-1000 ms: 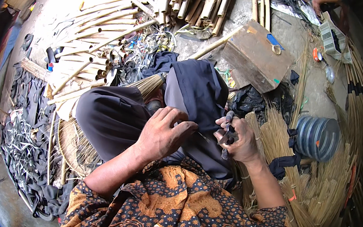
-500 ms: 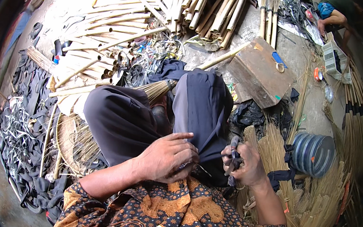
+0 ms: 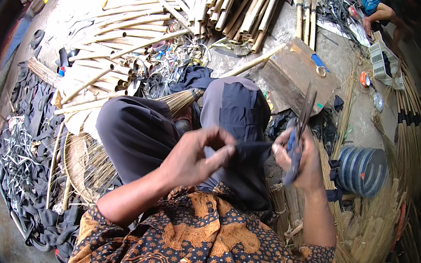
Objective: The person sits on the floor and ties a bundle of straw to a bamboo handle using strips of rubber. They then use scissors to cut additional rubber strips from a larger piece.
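Note:
In front of my knees, a piece of black cloth (image 3: 251, 159) is stretched between my two hands. Its left edge is pinched by my left hand (image 3: 190, 156), with thumb and fingertips together. My right hand (image 3: 310, 165) is wrapped round a pair of scissors (image 3: 307, 105), blue at the handles, with the narrow blades pointing up. The right thumb and finger also seem to grip the cloth's right end. Dark cloth strips (image 3: 238, 111) lie over my right knee. Motion smears the left fingers a little.
Bamboo tubes (image 3: 126, 37) are piled ahead on the left. A worn wooden block (image 3: 289, 78) stands ahead, right of centre. On the right are a ribbed round container (image 3: 362, 170) and loose broom bristles (image 3: 369, 231). Black rubber scraps (image 3: 27, 158) cover the left floor. Another person (image 3: 383, 16) crouches far right.
The scissors have swung upright in my right hand, which has risen slightly. My left hand has turned and its fingers now pinch the cloth, which has come into view stretched between the hands.

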The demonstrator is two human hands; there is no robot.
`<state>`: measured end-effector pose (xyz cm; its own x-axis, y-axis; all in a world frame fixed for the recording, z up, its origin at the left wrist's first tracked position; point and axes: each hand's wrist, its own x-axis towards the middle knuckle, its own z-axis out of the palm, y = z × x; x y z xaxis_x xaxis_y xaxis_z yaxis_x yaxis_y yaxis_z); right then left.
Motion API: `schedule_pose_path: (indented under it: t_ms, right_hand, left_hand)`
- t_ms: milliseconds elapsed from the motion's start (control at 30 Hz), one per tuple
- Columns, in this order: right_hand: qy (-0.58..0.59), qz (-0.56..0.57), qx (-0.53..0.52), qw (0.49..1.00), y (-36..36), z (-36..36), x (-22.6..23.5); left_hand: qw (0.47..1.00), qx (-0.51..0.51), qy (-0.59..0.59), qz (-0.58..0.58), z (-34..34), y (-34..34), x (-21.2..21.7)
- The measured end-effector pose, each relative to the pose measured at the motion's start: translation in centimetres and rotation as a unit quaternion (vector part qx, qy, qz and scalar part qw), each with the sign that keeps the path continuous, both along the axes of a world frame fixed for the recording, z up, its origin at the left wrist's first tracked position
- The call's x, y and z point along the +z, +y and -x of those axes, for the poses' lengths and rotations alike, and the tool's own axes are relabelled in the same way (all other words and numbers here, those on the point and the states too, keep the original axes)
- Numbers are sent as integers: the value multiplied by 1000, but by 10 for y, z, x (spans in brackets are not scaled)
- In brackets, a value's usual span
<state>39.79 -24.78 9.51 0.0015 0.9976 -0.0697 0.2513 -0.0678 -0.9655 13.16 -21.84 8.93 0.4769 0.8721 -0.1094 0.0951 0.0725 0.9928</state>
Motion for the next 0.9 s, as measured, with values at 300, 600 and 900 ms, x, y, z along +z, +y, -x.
schedule_pose_path:
  t_ms: [300, 600, 900]
  right_hand:
    - [112, -6, -53, 992, 91, 4, -41]
    - [-74, -154, 11, 985, 22, -4, -56]
    - [-221, -271, 90, 932, -8, 3, -68]
  left_hand:
    - [985, 36, 170, -17, -10, 104, -33]
    - [930, -8, 184, -319, 5, 60, -8]
    - [862, -114, 220, -443, 2, 33, -20]
